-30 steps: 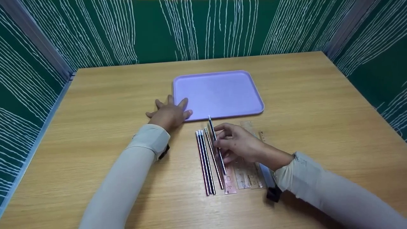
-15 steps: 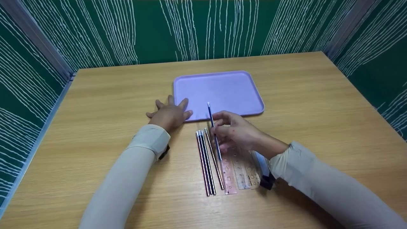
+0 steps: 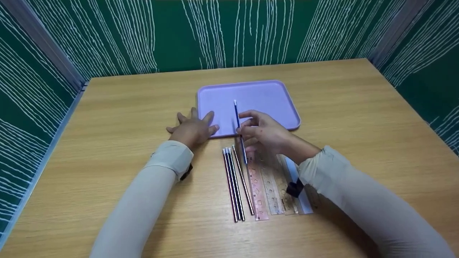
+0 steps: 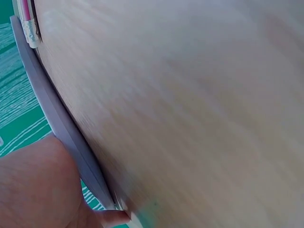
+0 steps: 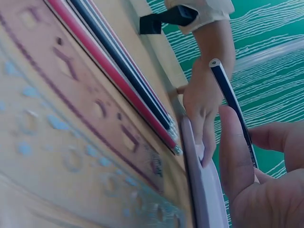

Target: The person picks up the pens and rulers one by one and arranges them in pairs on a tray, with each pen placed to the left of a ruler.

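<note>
My right hand (image 3: pixel 263 132) pinches a dark blue striped pencil (image 3: pixel 236 113) between thumb and fingers, its white end pointing away over the near edge of the purple tray (image 3: pixel 258 95). In the right wrist view the pencil (image 5: pixel 231 97) stands between thumb and fingertips. My left hand (image 3: pixel 192 129) lies with fingers spread at the tray's near left corner, thumb and forefinger over the rim, the others on the table. Several striped pencils (image 3: pixel 233 186) lie side by side below the tray. Beside them are a pink ruler (image 3: pixel 259 193) and clear rulers (image 3: pixel 274 197), partly under my right hand.
A pale blue ruler (image 3: pixel 304 202) lies at the right end of the row, partly hidden by the right wrist's black camera (image 3: pixel 294 188). The wooden table (image 3: pixel 125 107) meets green walls (image 3: pixel 172 36) with white streaks at the back and sides.
My right hand has moved away from me, carrying the blue pencil from beside the other pencils to over the tray's near edge. The left hand stays in place.
</note>
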Motion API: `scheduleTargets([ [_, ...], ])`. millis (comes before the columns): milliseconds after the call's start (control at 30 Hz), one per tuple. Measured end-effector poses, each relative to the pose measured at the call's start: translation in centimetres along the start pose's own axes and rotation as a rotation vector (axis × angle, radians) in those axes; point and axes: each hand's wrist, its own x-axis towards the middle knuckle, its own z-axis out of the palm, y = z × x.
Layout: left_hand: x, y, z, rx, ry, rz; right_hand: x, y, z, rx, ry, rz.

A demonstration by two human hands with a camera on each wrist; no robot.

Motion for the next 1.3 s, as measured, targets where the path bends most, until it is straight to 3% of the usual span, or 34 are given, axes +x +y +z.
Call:
scheduleTargets([
  [633, 0.1, 0.1, -0.3, 0.021, -0.003, -0.005, 4.0, -2.6, -0.6, -0.043, 0.069, 0.004],
  [967, 0.1, 0.3, -0.1, 0.005, -0.027, -0.026, 6.4, -2.8, -1.1, -0.027, 0.101, -0.001],
  [1300, 0.2, 0.2, -0.2, 0.057, -0.029, -0.007, 8.4, -2.8, -1.3, -0.031, 0.122, -0.003],
])
